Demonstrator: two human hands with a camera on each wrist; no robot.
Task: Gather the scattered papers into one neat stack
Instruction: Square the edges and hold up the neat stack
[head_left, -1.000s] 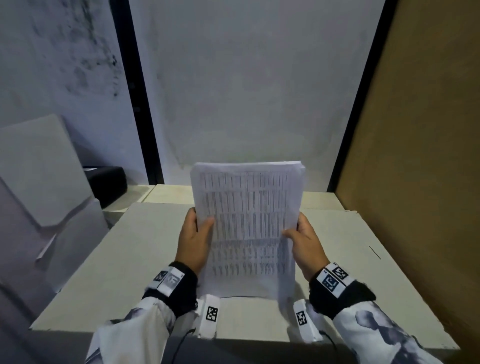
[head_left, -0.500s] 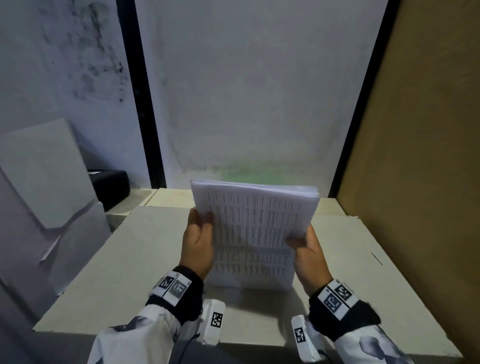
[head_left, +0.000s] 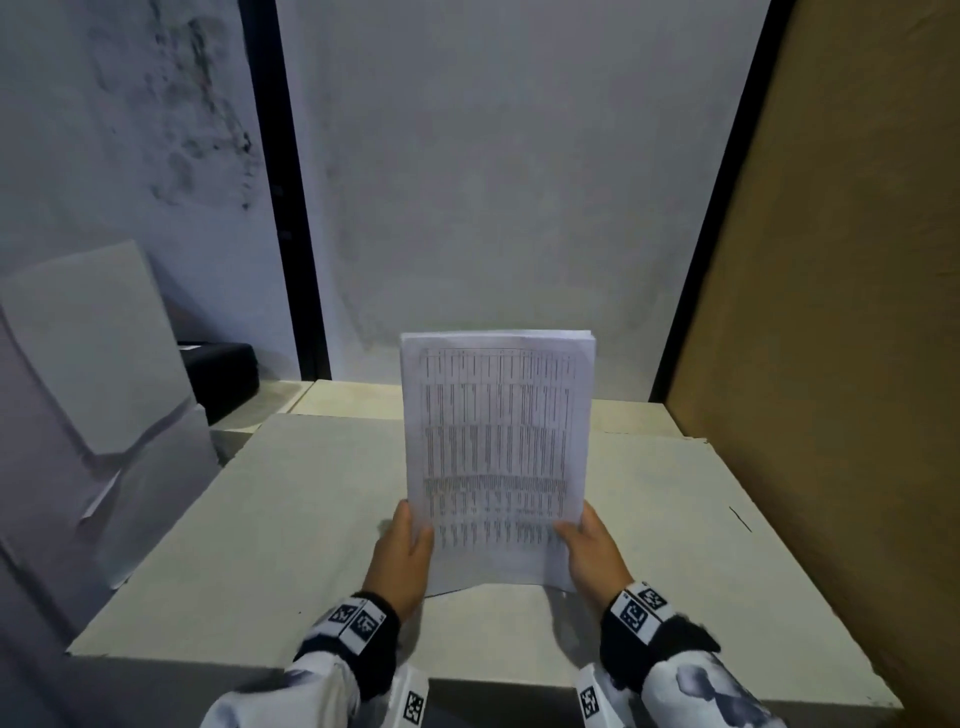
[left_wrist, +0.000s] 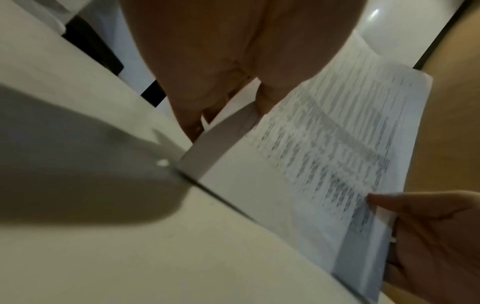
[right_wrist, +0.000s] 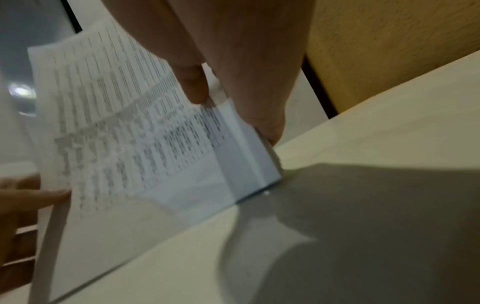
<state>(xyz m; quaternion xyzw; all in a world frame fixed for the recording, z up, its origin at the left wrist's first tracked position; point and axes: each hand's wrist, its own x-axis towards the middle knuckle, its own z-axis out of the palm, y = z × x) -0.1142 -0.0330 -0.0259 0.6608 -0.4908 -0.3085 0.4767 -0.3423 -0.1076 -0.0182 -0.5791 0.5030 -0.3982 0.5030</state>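
A thick stack of printed papers (head_left: 496, 447) stands upright on its bottom edge on the pale table (head_left: 260, 519), its printed face toward me. My left hand (head_left: 408, 545) grips the stack's lower left edge, thumb on the front. My right hand (head_left: 587, 545) grips the lower right edge the same way. In the left wrist view the stack (left_wrist: 324, 154) meets the table along its bottom edge, my left hand (left_wrist: 228, 92) holding its side. In the right wrist view my right hand (right_wrist: 221, 88) pinches the stack (right_wrist: 130, 133) between thumb and fingers.
A brown board (head_left: 831, 364) walls off the right side of the table. Grey-white panels (head_left: 88, 374) lean at the left, with a black box (head_left: 221, 376) behind them. A white wall with black vertical strips (head_left: 298, 208) stands behind.
The stack dropped and tipped back half a second ago, then rose upright again. Both hands slid down to grip its lower edges.
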